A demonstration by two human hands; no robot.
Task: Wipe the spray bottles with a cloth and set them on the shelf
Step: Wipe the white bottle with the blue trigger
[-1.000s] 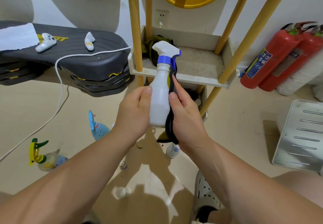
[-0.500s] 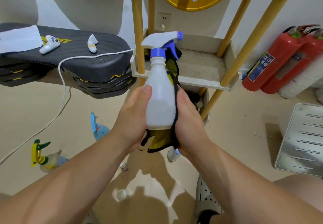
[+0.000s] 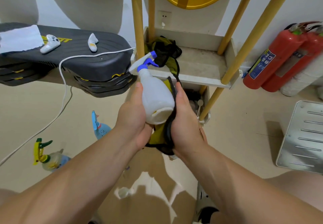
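Closest in, we are gripping the white spray bottle (image 3: 155, 99) between both hands. Our left hand (image 3: 133, 120) is cupping its left side, thumb laid flat along the wall. Our right hand (image 3: 186, 125) is pressing the yellow-green cloth (image 3: 166, 136) against its right side, thumb straight along the black hem. We cannot tell how the other fingers are lying, since the bottle is hiding them.

The bottle's long axis is tilting away from us: the base is pointing back at us between the palms, and the blue trigger is leaning up and to the left.

To the left, a blue bottle (image 3: 100, 129) and a yellow-capped bottle (image 3: 46, 155) are waiting on the floor. Farther off, the shelf (image 3: 201, 81) is sitting straight beyond the nozzle, so we judge that the setting-down is a forward reach for the left hand.
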